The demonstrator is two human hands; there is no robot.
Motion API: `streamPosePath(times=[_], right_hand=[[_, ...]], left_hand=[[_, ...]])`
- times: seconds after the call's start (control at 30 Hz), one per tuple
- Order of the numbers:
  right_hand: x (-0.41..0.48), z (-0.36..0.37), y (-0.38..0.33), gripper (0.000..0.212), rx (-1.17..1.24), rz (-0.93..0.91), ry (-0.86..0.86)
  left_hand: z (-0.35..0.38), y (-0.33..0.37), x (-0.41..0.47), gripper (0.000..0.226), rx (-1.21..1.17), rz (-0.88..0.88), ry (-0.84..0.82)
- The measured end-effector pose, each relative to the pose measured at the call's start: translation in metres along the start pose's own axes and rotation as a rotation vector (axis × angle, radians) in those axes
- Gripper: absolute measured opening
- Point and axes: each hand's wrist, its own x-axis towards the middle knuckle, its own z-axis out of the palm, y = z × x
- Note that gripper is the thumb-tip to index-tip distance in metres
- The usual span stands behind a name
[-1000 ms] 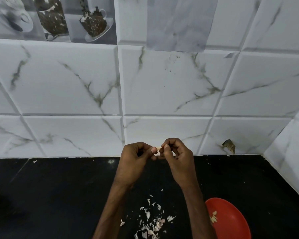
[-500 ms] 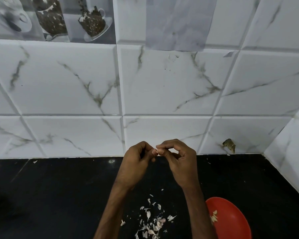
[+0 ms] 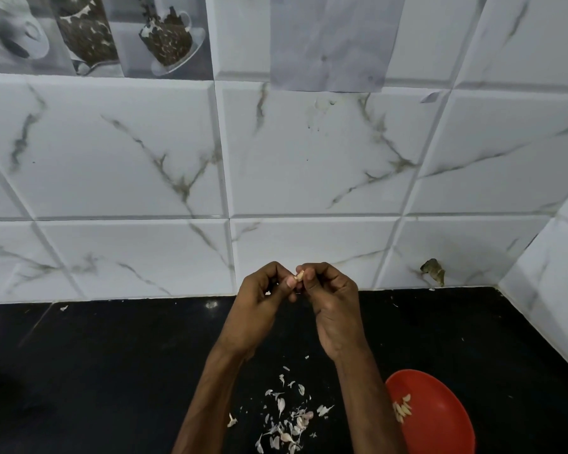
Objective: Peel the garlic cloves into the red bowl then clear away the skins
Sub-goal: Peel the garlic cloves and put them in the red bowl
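Both hands are raised together above the black counter (image 3: 95,371). My left hand (image 3: 263,303) and my right hand (image 3: 333,306) pinch one small garlic clove (image 3: 299,275) between their fingertips; most of the clove is hidden by the fingers. A red bowl (image 3: 440,417) sits at the lower right, partly behind my right forearm, with several peeled cloves (image 3: 403,409) inside. Loose garlic skins (image 3: 289,417) lie scattered on the counter between my forearms.
A white marble-patterned tiled wall (image 3: 309,158) rises behind the counter and turns a corner at the right. A chipped dark spot (image 3: 433,271) marks the wall's base. Tiny skin flecks (image 3: 63,308) lie far left.
The fingertips have shifted slightly around the clove, and the hands sit a little lower against the wall. The bowl and skins have not moved.
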Motion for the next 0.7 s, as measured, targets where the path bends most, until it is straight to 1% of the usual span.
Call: streamPosePath(times=[0.1, 0.2, 0.33, 0.5, 0.7], right_hand=[[0.000, 0.001, -0.003, 0.011, -0.092, -0.066, 0.015], [-0.001, 0.004, -0.004, 0.011, -0.097, -0.108, 0.019], [-0.001, 0.005, -0.004, 0.010, -0.042, -0.106, 0.013], [-0.002, 0.004, -0.004, 0.010, -0.081, -0.137, 0.008], [-0.003, 0.008, -0.005, 0.007, -0.095, -0.164, 0.051]], left_hand=[[-0.002, -0.005, 0.001, 0.020, 0.093, 0.012, -0.001], [-0.003, 0.000, 0.000, 0.020, 0.006, 0.006, -0.018], [-0.002, 0.004, -0.001, 0.020, -0.072, 0.009, -0.042], [-0.002, 0.006, -0.001, 0.020, -0.113, 0.010, -0.037], [-0.001, 0.008, -0.002, 0.020, -0.182, -0.047, -0.025]])
